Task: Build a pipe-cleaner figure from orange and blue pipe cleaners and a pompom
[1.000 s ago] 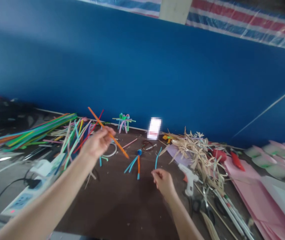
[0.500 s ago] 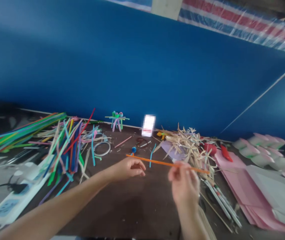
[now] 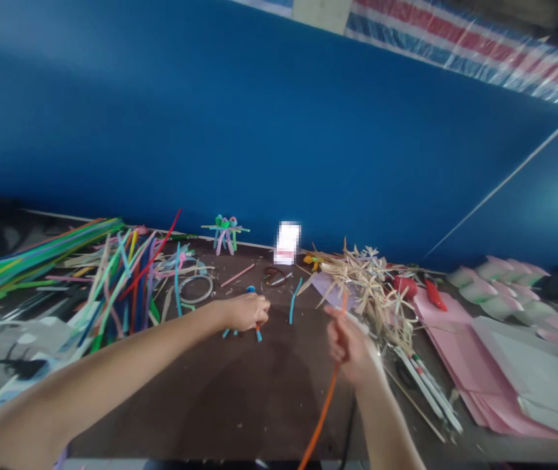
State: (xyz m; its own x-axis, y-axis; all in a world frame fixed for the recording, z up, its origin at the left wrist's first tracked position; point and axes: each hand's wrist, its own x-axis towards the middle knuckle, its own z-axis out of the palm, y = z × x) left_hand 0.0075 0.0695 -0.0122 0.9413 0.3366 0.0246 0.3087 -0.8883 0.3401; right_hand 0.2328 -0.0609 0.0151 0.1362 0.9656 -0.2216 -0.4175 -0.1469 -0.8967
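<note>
Centrally, the right hand (image 3: 350,346) grips an orange pipe cleaner (image 3: 325,405) just beside a dried straw pile (image 3: 369,290); the left hand (image 3: 244,312), curled closed, lies over blue pipe-cleaner strands (image 3: 258,335) left of that pile.

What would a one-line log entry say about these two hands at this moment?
left hand: over blue pipe cleaners | right hand: pinching long orange pipe cleaner | nearby: dried straw pile
</note>
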